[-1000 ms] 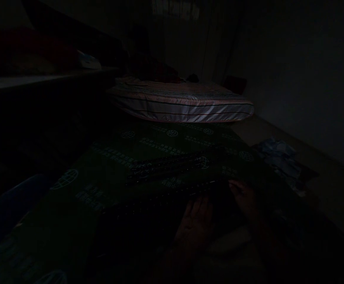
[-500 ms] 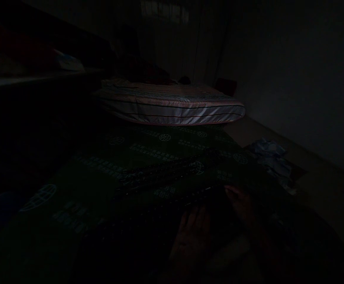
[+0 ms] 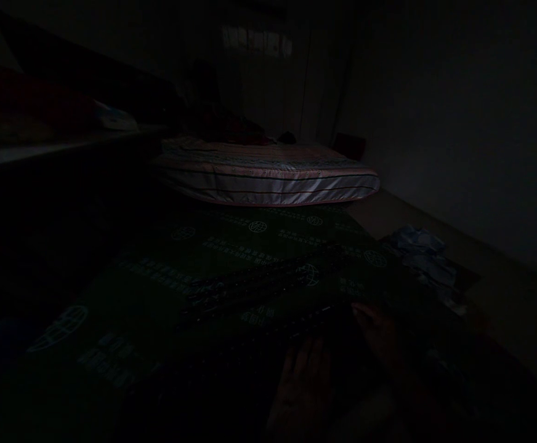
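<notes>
Resting with straight fingers laid out nearly together, grasping nothing visible, the left hand (image 3: pixel 300 387) appears to lie on a dark speckled cloth (image 3: pixel 231 363), which is on the near side of the striped mattress (image 3: pixel 287 183), spread over a green printed surface (image 3: pixel 111 307). The right hand (image 3: pixel 377 332) is at the cloth's right end, also on the mattress's near side; whether its fingers pinch the edge I cannot tell in this gloom. Compared with half a second ago, the mattress sits slightly lower in view, as if the head tipped up, while both hands keep nearly the same places on the cloth, so the handling seems barely advanced. Some dark speckled strips (image 3: pixel 259 280) lie between cloth and mattress; a crumpled pale heap (image 3: pixel 419 243) lies nearer than the mattress's right end.
</notes>
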`<state>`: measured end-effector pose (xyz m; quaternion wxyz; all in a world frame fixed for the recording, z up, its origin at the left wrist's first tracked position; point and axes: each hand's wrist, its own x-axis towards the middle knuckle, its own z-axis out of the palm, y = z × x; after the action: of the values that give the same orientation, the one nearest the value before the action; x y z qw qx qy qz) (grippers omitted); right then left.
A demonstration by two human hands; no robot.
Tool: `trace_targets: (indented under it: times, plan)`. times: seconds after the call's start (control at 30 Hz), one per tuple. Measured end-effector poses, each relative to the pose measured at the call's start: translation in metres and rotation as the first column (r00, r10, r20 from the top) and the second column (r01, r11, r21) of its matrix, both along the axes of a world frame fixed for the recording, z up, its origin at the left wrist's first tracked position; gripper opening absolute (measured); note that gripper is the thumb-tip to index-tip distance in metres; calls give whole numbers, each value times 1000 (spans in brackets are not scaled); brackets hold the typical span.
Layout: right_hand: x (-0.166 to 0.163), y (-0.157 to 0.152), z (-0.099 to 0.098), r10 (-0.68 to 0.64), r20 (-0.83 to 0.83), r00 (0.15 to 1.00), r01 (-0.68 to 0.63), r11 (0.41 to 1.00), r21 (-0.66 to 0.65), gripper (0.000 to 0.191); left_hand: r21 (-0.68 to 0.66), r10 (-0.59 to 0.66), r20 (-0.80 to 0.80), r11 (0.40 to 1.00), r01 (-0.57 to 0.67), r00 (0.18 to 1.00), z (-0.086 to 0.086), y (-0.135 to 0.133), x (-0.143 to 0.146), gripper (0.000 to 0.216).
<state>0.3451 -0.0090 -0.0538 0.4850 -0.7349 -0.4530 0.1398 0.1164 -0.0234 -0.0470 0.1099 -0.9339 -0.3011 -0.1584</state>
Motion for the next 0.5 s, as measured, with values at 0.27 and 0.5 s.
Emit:
trace_targets:
  times: [0.27,0.5]
  plan:
    - [5,2,-7,26,33,999,-23,996,-87,35,151,17,31,988,-22,999,-8,1,-5,39]
    - [-2,1,11,135,238,962,-70,962,-265,37,20,57,89,998,-59,994,-14,1,1,36]
